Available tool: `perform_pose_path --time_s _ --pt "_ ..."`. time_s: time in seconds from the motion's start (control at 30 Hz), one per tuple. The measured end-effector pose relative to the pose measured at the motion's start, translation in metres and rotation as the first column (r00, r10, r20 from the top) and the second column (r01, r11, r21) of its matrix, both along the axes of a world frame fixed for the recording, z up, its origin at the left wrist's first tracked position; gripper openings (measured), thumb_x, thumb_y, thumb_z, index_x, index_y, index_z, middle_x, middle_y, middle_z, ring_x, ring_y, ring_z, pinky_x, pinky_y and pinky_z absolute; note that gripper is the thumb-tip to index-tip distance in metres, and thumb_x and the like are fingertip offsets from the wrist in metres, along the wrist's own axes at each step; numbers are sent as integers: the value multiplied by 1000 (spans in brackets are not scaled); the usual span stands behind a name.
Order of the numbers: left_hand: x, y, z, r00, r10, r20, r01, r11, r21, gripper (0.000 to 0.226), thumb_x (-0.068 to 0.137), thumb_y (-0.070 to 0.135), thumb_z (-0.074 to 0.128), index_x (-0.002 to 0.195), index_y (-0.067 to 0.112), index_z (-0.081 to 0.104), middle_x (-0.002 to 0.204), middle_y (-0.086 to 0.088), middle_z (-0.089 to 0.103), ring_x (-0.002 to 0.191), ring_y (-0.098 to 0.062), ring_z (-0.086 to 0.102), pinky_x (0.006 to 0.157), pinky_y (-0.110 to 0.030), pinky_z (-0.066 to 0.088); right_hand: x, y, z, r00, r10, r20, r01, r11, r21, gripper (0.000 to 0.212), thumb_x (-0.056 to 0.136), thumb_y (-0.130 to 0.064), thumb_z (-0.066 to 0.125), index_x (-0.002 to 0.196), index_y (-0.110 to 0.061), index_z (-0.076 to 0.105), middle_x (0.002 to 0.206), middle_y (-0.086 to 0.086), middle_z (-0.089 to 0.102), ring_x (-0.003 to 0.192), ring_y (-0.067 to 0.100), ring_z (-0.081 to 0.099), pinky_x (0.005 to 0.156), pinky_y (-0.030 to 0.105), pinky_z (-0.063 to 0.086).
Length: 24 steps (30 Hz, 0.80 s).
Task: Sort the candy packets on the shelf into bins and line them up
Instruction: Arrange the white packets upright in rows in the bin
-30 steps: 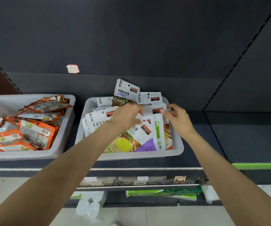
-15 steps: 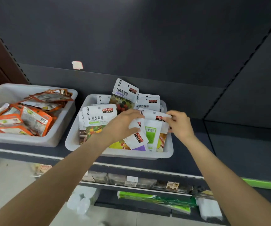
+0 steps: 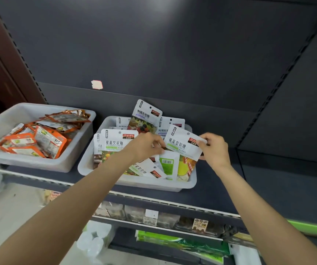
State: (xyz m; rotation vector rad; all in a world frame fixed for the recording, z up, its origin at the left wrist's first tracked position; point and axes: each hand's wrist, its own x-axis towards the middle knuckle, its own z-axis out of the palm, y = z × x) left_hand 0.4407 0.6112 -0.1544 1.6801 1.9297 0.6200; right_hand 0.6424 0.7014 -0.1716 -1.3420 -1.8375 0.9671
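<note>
A white bin (image 3: 134, 183) on the dark shelf holds several white candy packets with fruit pictures, some upright at the back, some lying loose in front. Both my hands hold one white packet (image 3: 180, 145) raised over the bin's right side. My right hand (image 3: 214, 150) pinches its top right corner. My left hand (image 3: 144, 145) pinches its left edge. A taller packet (image 3: 145, 118) stands at the back. A second white bin (image 3: 39, 159) to the left holds several orange packets (image 3: 39, 138).
Bare dark shelf surface (image 3: 280, 188) stretches to the right of the bins. The shelf's back panel carries a small pale sticker (image 3: 97, 85). Below, a lower shelf holds dark packaged goods (image 3: 173, 219) and green packs (image 3: 182, 243). A brown door frame stands at far left.
The packet has been lifted out of the pile and turned upright between both hands. The view has tilted up and shifted, so the bins sit lower in the frame.
</note>
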Motion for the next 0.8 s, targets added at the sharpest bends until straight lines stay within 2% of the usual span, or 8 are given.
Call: perform_pose_path --time_s 0.1,0.2,0.3,0.4,0.5,0.57,0.67,0.8 --pt "6 8 1 994 -44 -103 37 997 -65 10 87 17 67 97 18 71 97 1 68 89 -13 59 85 -28 47 4 1 3 1000 -8 -14 8 1000 8 20 90 -5 54 78 -16 65 88 4 69 85 21 67 60 42 60" --pt "10 13 7 979 -26 -204 28 1000 11 7 90 16 63 93 19 68 102 1 67 92 -16 61 88 -36 49 9 4 8 999 -31 -25 31 999 21 24 91 -5 52 75 -21 61 89 4 68 85 20 67 59 41 60" --pt "2 21 21 983 153 -101 -128 967 221 7 91 13 60 93 15 67 97 -2 64 88 -18 60 83 -32 48 14 9 12 998 -61 -16 61 997 53 18 92 -8 50 78 -17 57 91 6 67 84 19 66 60 42 60" --pt "-4 29 32 959 282 -11 -265 913 310 5 92 13 58 94 12 62 93 -4 67 88 -23 61 77 -31 47 13 11 16 999 -40 -37 41 999 19 11 92 -8 49 85 -9 58 92 8 67 83 17 66 59 37 60" --pt "-2 33 30 946 325 2 -312 907 285 10 94 13 55 101 7 60 94 -9 69 85 -27 59 71 -30 44 10 12 20 999 -12 -43 12 1000 -9 12 93 -8 49 88 -8 60 89 8 66 83 18 66 61 37 60" --pt "-1 36 25 937 341 72 -347 895 279 11 94 12 55 102 4 59 92 -11 70 80 -27 58 65 -27 39 8 15 20 997 4 -71 -7 999 -53 11 93 -8 51 88 -9 61 90 10 67 85 21 66 61 36 59" --pt "1 42 12 927 362 103 -376 895 241 10 94 11 56 99 2 58 88 -15 69 72 -26 55 61 -25 31 6 16 15 993 66 -103 -81 985 -151 4 89 -14 62 90 -10 64 89 11 69 85 21 67 62 38 59" --pt "0 48 -7 924 380 54 -383 914 136 11 94 10 55 103 4 59 101 -17 68 95 -32 63 76 -28 44 1 14 5 988 141 -62 -150 970 -192 18 80 -2 70 93 -13 65 90 7 69 83 21 68 68 43 59"
